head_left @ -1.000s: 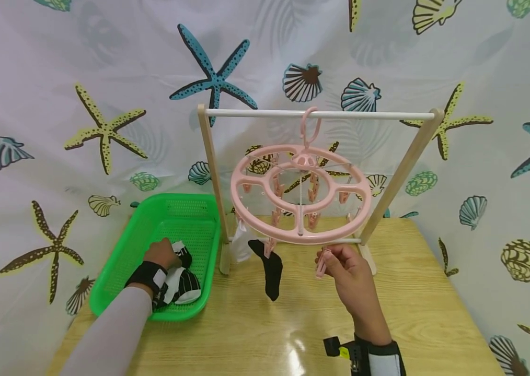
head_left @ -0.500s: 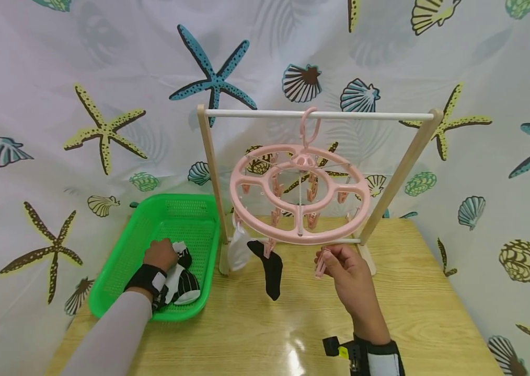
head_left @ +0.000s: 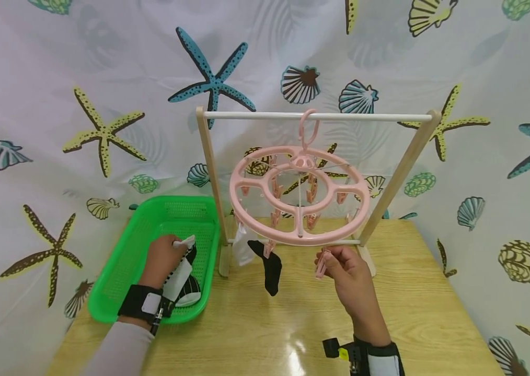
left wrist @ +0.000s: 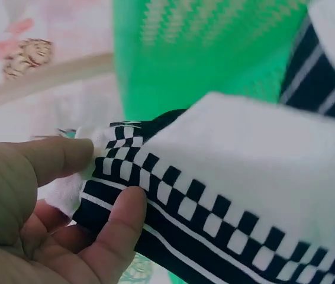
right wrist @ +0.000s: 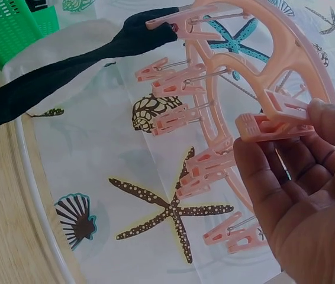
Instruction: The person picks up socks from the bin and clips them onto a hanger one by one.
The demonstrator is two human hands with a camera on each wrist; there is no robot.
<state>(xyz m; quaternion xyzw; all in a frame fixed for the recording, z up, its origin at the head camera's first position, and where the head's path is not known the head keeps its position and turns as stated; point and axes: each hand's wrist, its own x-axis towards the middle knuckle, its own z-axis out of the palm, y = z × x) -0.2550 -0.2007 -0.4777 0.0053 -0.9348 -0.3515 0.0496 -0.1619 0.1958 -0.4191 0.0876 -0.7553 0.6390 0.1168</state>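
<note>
Lifted from the green basket (head_left: 119,271), one checked sock (head_left: 179,274) hangs in the left hand (head_left: 161,261).

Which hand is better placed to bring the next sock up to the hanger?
Left. The left hand already pinches a sock in the basket; the right hand holds a clip.
</note>
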